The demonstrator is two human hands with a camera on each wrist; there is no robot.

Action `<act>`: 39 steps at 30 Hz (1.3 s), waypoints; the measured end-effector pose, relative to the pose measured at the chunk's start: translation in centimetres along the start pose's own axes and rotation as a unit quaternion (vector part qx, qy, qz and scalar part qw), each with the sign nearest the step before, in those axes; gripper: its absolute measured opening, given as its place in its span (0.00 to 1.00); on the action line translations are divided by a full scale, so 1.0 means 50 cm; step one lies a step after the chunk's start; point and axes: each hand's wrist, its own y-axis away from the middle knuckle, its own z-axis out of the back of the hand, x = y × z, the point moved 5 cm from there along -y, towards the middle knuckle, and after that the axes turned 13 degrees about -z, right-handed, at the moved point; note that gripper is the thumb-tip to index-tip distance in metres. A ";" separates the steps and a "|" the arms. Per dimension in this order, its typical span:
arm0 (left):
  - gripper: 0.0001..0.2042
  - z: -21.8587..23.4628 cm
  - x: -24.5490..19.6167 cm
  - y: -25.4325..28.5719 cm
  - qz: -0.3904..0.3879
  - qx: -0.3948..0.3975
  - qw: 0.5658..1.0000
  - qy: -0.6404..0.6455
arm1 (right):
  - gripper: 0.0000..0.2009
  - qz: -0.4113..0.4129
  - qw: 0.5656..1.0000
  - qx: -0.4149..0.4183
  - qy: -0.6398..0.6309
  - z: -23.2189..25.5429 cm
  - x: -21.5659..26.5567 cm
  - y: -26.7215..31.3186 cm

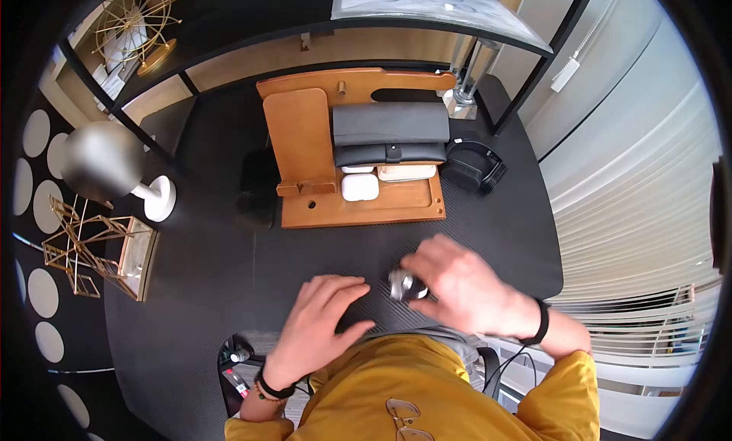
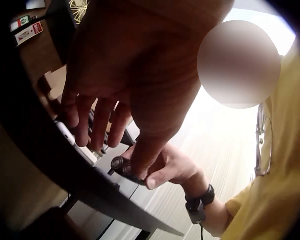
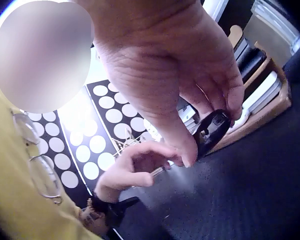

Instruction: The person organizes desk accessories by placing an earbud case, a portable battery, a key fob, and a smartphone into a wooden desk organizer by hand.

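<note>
In the head view, my right hand (image 1: 461, 284) holds a small black device (image 1: 406, 285) with a shiny silver end, low over the front of the black table. Thumb and fingers pinch it along its sides. Its end shows round, ringed heads (image 2: 118, 163) in the left wrist view. The right wrist view shows its dark oval side (image 3: 217, 125). My left hand (image 1: 316, 313) hovers to the left of the device with loosely bent, parted fingers and nothing in them. A gap separates its fingertips from the device in the head view.
Behind the hands stands a brown wooden organizer (image 1: 366, 218) with a black case (image 1: 390, 124) and white cases (image 1: 360, 187). Black headphones (image 1: 473, 165) lie to its right. At left are a white lamp (image 1: 160, 199) and a gold-framed ornament (image 1: 137, 262). A shelf (image 1: 252, 40) spans the back.
</note>
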 end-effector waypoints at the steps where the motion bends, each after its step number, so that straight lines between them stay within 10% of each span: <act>1: 0.24 0.023 -0.011 -0.008 -0.020 0.023 0.998 -0.047 | 0.23 -0.003 1.000 -0.025 -0.004 0.020 -0.015 -0.017; 13: 0.05 0.199 -0.011 -0.132 0.018 -0.121 0.991 -0.062 | 0.31 -0.044 0.995 -0.094 0.017 -0.010 -0.139 -0.145; 22: 0.10 0.077 -0.024 -0.154 -0.121 0.129 0.973 -0.147 | 0.32 -0.036 0.991 -0.131 -0.006 -0.015 -0.132 -0.147; 39: 0.09 0.059 -0.007 -0.151 -0.123 0.124 0.977 -0.125 | 0.18 -0.036 0.990 -0.136 -0.015 -0.011 -0.122 -0.140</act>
